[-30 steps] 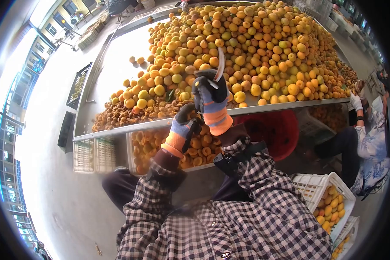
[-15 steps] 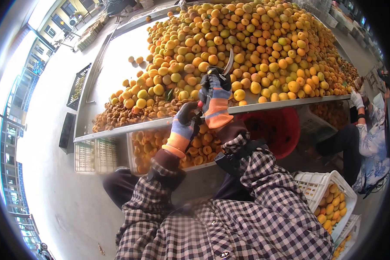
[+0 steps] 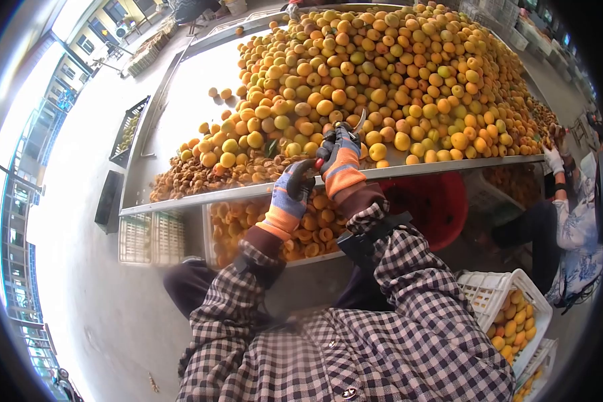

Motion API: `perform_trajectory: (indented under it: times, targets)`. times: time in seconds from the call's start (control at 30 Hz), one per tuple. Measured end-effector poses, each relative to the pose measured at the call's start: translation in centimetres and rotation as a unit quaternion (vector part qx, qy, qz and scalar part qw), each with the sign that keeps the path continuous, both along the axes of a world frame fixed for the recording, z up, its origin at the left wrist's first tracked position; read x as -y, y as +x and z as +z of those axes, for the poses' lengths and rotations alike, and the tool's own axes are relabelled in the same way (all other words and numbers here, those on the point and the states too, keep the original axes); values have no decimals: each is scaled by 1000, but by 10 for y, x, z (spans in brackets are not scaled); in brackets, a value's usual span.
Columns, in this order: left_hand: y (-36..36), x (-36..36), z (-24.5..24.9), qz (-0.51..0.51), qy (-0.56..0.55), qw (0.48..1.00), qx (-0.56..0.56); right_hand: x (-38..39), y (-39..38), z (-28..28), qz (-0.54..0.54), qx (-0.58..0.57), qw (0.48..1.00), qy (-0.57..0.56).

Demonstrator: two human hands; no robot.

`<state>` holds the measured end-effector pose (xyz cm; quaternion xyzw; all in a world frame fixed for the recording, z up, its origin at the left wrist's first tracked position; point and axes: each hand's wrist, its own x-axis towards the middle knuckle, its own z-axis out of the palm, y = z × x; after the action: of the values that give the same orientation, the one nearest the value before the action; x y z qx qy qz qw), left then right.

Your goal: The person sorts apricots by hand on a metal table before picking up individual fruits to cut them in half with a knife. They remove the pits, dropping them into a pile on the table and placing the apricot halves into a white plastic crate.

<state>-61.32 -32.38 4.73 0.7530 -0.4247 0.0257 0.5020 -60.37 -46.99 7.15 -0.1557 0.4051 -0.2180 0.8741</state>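
Note:
My right hand (image 3: 342,159), in an orange and blue-grey glove with dark fingers, is closed around a curved knife (image 3: 361,120). The blade points up and away over the fruit, and a bit of red handle shows below the fist. Close beside it, my left hand (image 3: 289,194) is closed at the table's near edge, in a matching glove. Whatever it holds is hidden by the dark fingers. Beyond both hands lies a big heap of whole apricots (image 3: 382,87). Brown apricot stones (image 3: 201,179) are piled along the near left edge.
Under the metal table (image 3: 248,193) stand a crate of apricot halves (image 3: 318,236) and a red tub (image 3: 449,214). White crates (image 3: 486,295) with apricots stand at my lower right. A co-worker's gloved hand (image 3: 553,159) is at the right end. Black crates (image 3: 108,197) stand left.
Both hands have come slightly closer together, and the knife blade has dropped nearer the table edge. The whole view has shifted a little to the right and down.

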Motion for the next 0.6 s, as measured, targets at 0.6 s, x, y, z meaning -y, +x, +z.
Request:
perform_trajectory:
  times: [0.6]
  targets:
    - [3,6,-5,13,1,1000,-3,0,-4,-4,7,85,996,8]
